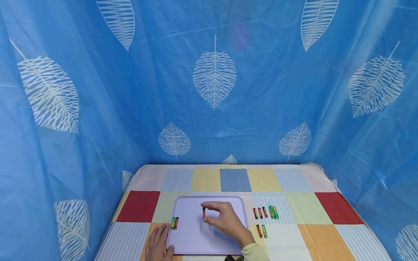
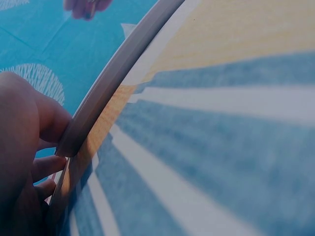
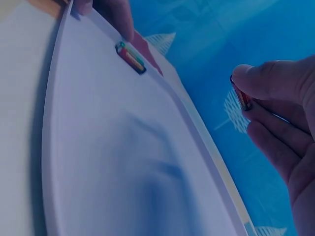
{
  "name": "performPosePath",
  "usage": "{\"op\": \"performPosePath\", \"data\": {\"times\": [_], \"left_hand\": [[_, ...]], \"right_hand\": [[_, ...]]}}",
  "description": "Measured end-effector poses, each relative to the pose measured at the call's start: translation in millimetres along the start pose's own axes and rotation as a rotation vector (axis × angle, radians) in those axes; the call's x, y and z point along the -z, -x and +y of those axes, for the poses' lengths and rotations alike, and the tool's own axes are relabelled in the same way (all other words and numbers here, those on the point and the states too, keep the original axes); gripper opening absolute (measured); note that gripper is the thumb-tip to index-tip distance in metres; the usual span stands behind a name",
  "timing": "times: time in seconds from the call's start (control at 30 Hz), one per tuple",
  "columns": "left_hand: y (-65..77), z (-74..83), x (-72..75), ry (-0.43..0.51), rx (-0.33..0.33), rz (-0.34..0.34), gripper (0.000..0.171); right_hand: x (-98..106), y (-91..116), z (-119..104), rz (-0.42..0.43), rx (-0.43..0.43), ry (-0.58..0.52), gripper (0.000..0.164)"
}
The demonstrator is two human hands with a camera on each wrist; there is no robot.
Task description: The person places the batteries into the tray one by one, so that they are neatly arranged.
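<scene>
My right hand (image 1: 225,219) pinches a red-and-black battery (image 1: 204,213) upright between thumb and fingertips, above the middle of a pale purple tray (image 1: 192,243). The right wrist view shows the same battery (image 3: 241,94) held over the tray, with its shadow side toward the tray floor. At the tray's left near corner, my left hand (image 1: 158,243) rests with fingers along the side and thumb at the front edge. Close to those fingertips, a green battery (image 1: 173,223) and a red battery (image 1: 176,223) lie side by side in the tray.
Right of the tray, on the patchwork cloth (image 1: 313,239), a back row has three red batteries (image 1: 260,212) and two green batteries (image 1: 273,212). Nearer lie another red battery (image 1: 259,231) and a green battery (image 1: 264,231). Blue leaf-print curtains (image 1: 254,108) surround the table.
</scene>
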State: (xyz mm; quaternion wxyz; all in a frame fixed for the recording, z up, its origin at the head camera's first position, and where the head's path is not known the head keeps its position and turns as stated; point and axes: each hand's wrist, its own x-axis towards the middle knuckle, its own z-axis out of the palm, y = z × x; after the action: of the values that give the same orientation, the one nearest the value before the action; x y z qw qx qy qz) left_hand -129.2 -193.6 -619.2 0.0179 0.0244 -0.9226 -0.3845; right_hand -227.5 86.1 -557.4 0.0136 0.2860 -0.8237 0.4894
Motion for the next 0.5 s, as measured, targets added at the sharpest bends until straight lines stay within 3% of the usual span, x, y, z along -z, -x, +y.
{"op": "performPosePath", "data": {"times": [0.27, 0.5], "left_hand": [[1.7, 1.6, -1.6, -0.014, -0.007, 0.028, 0.069], [0.7, 1.7, -0.7, -0.011, 0.001, 0.007, 0.069]], "right_hand": [[-21, -20, -7, -0.031, -0.006, -0.026, 0.042], [-46, -30, -9, -0.058, 0.049, 0.023, 0.043]]}}
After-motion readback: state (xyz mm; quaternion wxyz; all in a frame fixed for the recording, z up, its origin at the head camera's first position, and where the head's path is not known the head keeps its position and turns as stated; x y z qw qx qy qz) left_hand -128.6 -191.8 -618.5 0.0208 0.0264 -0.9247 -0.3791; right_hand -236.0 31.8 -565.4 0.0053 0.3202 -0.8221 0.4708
